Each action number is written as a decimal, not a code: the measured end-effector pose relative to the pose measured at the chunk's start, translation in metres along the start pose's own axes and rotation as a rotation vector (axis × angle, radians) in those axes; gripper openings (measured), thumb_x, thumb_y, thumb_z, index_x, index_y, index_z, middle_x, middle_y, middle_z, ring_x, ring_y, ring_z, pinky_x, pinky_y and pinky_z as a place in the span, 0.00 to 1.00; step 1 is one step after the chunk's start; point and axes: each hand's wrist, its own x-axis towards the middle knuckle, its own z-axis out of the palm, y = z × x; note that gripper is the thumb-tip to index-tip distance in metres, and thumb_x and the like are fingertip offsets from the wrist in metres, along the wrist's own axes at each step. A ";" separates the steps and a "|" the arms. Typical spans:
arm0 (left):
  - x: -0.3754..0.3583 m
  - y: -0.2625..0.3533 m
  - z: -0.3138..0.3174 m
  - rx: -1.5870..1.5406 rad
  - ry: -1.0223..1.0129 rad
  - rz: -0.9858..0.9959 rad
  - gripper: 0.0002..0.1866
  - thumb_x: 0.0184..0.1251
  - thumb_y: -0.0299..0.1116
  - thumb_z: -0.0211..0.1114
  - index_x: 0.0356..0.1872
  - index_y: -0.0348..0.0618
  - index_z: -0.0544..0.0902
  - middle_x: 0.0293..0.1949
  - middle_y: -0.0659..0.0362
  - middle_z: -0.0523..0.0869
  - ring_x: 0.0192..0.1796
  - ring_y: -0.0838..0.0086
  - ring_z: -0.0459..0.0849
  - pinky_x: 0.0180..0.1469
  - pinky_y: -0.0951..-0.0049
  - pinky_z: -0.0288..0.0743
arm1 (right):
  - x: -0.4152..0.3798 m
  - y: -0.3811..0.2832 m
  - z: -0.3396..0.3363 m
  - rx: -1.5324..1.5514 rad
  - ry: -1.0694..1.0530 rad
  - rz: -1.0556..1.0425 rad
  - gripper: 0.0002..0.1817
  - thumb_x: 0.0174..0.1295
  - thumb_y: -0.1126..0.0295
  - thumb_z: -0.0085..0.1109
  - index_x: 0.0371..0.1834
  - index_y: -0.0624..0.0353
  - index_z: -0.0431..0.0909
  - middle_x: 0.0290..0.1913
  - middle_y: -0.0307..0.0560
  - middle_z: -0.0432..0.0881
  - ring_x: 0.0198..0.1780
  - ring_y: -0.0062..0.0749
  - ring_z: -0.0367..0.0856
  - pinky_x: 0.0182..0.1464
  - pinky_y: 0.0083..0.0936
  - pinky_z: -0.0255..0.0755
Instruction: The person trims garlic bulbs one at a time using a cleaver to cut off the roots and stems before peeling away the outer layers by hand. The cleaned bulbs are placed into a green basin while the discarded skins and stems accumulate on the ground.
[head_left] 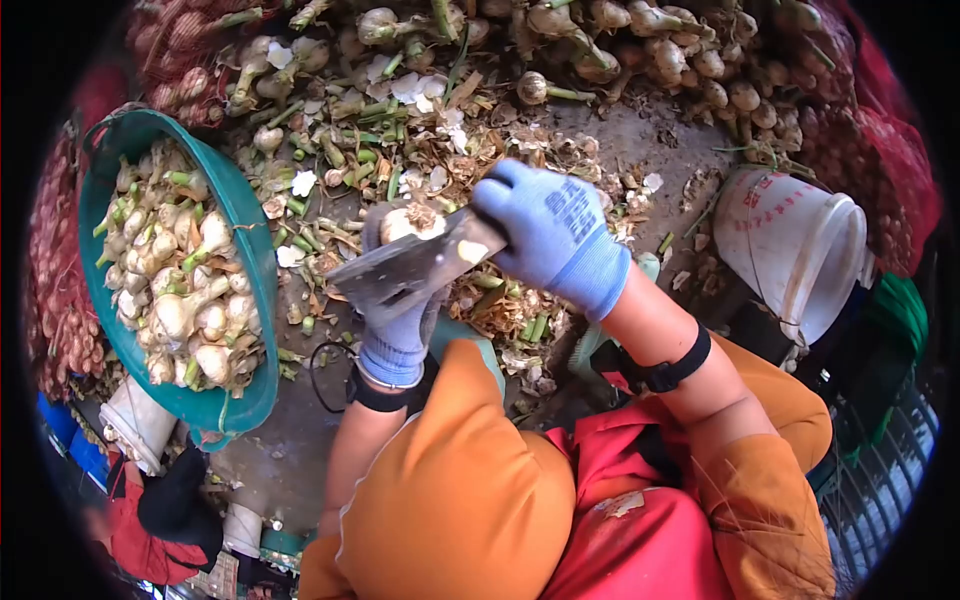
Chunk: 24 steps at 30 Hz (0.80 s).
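My right hand (552,225), in a blue knit glove with dark print, is closed round the handle end of a broad cleaver (405,270). The blade points left, its flat face wet and smeared, with a pale scrap on it. My left hand (398,330), gloved as well, is closed on a garlic bulb (412,222) with its root end up. The bulb shows just beyond the blade's upper edge. Much of the left hand's palm and fingers is hidden behind the cleaver.
A teal basket (258,215) of trimmed garlic stands at left. Untrimmed garlic (670,55) is heaped at the back, and cut stems and skins (350,150) litter the floor. A white bucket (775,240) lies tipped at right. Another person (165,520) is at lower left.
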 end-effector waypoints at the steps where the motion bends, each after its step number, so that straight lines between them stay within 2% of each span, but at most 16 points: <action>1: -0.001 0.003 0.000 0.077 0.032 0.090 0.29 0.53 0.31 0.78 0.54 0.38 0.73 0.51 0.55 0.76 0.52 0.67 0.79 0.54 0.66 0.76 | 0.003 0.000 0.001 0.005 0.009 0.025 0.17 0.50 0.61 0.67 0.41 0.54 0.78 0.40 0.49 0.77 0.40 0.50 0.82 0.37 0.43 0.76; 4: -0.004 0.002 -0.012 0.277 -0.251 0.308 0.19 0.64 0.24 0.66 0.56 0.37 0.77 0.49 0.56 0.80 0.49 0.67 0.82 0.55 0.66 0.76 | 0.006 0.003 0.002 0.031 0.052 0.003 0.13 0.49 0.66 0.64 0.38 0.56 0.78 0.38 0.51 0.77 0.41 0.52 0.81 0.39 0.45 0.74; 5: -0.014 0.015 0.004 -0.321 -0.147 -0.040 0.25 0.59 0.29 0.72 0.57 0.38 0.76 0.50 0.56 0.81 0.50 0.69 0.82 0.56 0.66 0.76 | 0.010 0.015 0.018 0.002 0.142 -0.001 0.12 0.50 0.69 0.62 0.39 0.56 0.79 0.35 0.51 0.79 0.35 0.48 0.82 0.35 0.42 0.75; 6: -0.020 0.025 0.021 -0.907 0.002 -0.357 0.31 0.54 0.34 0.77 0.58 0.38 0.75 0.50 0.57 0.81 0.51 0.71 0.82 0.57 0.66 0.76 | 0.024 0.035 0.021 0.204 -0.236 0.441 0.12 0.54 0.68 0.61 0.41 0.59 0.80 0.29 0.48 0.82 0.28 0.38 0.82 0.32 0.35 0.75; 7: -0.001 0.047 0.007 -0.393 -0.256 0.019 0.36 0.47 0.36 0.81 0.58 0.38 0.75 0.49 0.55 0.82 0.51 0.65 0.83 0.56 0.64 0.76 | 0.026 0.070 0.038 0.419 -0.195 0.526 0.14 0.55 0.62 0.61 0.38 0.61 0.82 0.29 0.49 0.86 0.30 0.38 0.86 0.34 0.35 0.78; 9: 0.012 0.042 0.007 -0.088 -0.033 0.155 0.37 0.48 0.41 0.81 0.60 0.40 0.75 0.53 0.50 0.80 0.56 0.55 0.80 0.60 0.60 0.73 | 0.020 0.082 0.039 0.805 -0.126 0.623 0.17 0.59 0.59 0.60 0.38 0.64 0.82 0.31 0.45 0.85 0.28 0.30 0.84 0.35 0.28 0.77; 11: 0.032 0.033 -0.002 0.464 0.055 0.248 0.42 0.48 0.49 0.80 0.64 0.45 0.73 0.59 0.45 0.74 0.62 0.46 0.73 0.64 0.54 0.68 | 0.017 0.055 0.041 0.898 0.017 0.196 0.16 0.61 0.60 0.59 0.41 0.64 0.82 0.33 0.43 0.84 0.27 0.26 0.82 0.36 0.23 0.75; 12: 0.030 0.022 0.002 0.370 0.067 0.142 0.47 0.47 0.56 0.79 0.69 0.48 0.70 0.64 0.43 0.69 0.66 0.47 0.68 0.65 0.49 0.65 | 0.019 0.027 0.012 1.157 -0.110 0.496 0.15 0.62 0.63 0.59 0.43 0.63 0.82 0.35 0.43 0.84 0.29 0.22 0.79 0.37 0.18 0.72; 15: 0.017 0.000 0.012 -0.830 0.134 -0.340 0.25 0.63 0.36 0.73 0.58 0.47 0.73 0.52 0.55 0.79 0.50 0.67 0.82 0.51 0.68 0.79 | 0.021 0.010 0.013 0.979 -0.049 0.363 0.14 0.60 0.64 0.62 0.43 0.62 0.83 0.31 0.45 0.83 0.30 0.28 0.79 0.35 0.23 0.71; 16: 0.014 0.001 0.001 -0.869 0.114 -0.425 0.18 0.65 0.23 0.68 0.52 0.46 0.73 0.45 0.62 0.79 0.42 0.78 0.82 0.42 0.80 0.80 | 0.028 0.007 0.011 0.523 0.135 0.030 0.15 0.56 0.66 0.64 0.44 0.62 0.82 0.33 0.53 0.83 0.32 0.42 0.82 0.38 0.32 0.73; 18: 0.013 0.018 -0.015 -0.811 0.184 -0.368 0.16 0.62 0.16 0.66 0.47 0.44 0.75 0.40 0.63 0.79 0.36 0.81 0.81 0.35 0.80 0.78 | 0.036 0.043 0.017 0.162 -0.167 0.270 0.13 0.54 0.68 0.62 0.41 0.63 0.80 0.38 0.55 0.82 0.39 0.43 0.83 0.43 0.35 0.74; 20: 0.018 0.025 -0.059 -0.481 0.297 -0.174 0.12 0.66 0.24 0.65 0.49 0.43 0.76 0.41 0.62 0.80 0.37 0.83 0.80 0.34 0.82 0.77 | 0.029 0.087 0.032 0.143 -0.036 0.307 0.12 0.54 0.66 0.61 0.35 0.63 0.79 0.34 0.54 0.80 0.36 0.43 0.81 0.42 0.35 0.73; 21: 0.018 0.026 -0.088 -0.790 0.322 -0.085 0.15 0.69 0.33 0.62 0.54 0.43 0.75 0.43 0.62 0.82 0.39 0.83 0.79 0.38 0.81 0.76 | 0.029 0.113 0.032 0.139 0.053 0.268 0.11 0.55 0.67 0.61 0.36 0.63 0.79 0.31 0.50 0.78 0.33 0.39 0.79 0.40 0.32 0.72; 22: 0.017 0.028 -0.114 -1.109 0.347 -0.019 0.21 0.73 0.43 0.60 0.59 0.42 0.74 0.45 0.62 0.84 0.40 0.82 0.78 0.41 0.80 0.75 | 0.032 0.112 0.020 0.221 0.180 0.318 0.12 0.55 0.63 0.61 0.35 0.61 0.79 0.39 0.60 0.79 0.45 0.56 0.80 0.44 0.42 0.72; 23: 0.024 0.037 -0.137 -1.669 -0.080 -0.027 0.27 0.68 0.46 0.65 0.63 0.45 0.73 0.52 0.61 0.85 0.43 0.78 0.79 0.47 0.69 0.75 | 0.036 0.109 0.010 0.127 0.266 0.309 0.14 0.55 0.63 0.61 0.41 0.60 0.81 0.45 0.60 0.79 0.47 0.55 0.80 0.47 0.42 0.73; 24: 0.026 0.040 -0.138 -1.737 0.021 -0.008 0.28 0.68 0.46 0.65 0.64 0.45 0.72 0.54 0.59 0.84 0.44 0.77 0.80 0.50 0.70 0.74 | 0.039 0.124 0.015 0.068 0.402 0.260 0.18 0.55 0.63 0.62 0.48 0.57 0.82 0.51 0.58 0.78 0.51 0.54 0.79 0.52 0.40 0.74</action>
